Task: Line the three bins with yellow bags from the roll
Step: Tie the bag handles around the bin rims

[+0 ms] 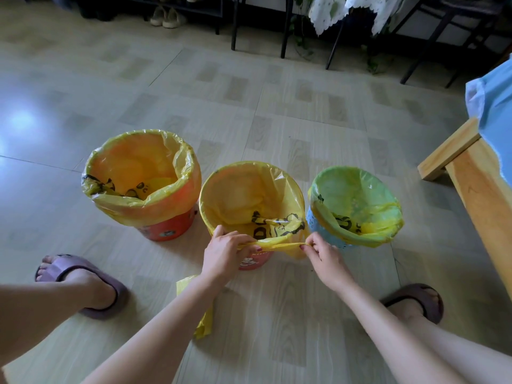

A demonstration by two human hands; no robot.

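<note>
left hand (224, 252) fingers curled gripping, right hand (322, 254) pinching

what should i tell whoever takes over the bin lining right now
Left hand and right hand both pinch the near edge of the middle bag, stretched between them at the middle bin rim.
Left bin and right bin have bags folded over their rims.
Spare yellow bags lie on the floor by the left forearm.
Left: fold this edge down over the middle rim.

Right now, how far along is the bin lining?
Done: the large orange bin and blue basket each wear a yellow bag. In hand: left hand and right hand pinch the middle bin's bag edge at the near rim. Left: seating that edge.
</note>
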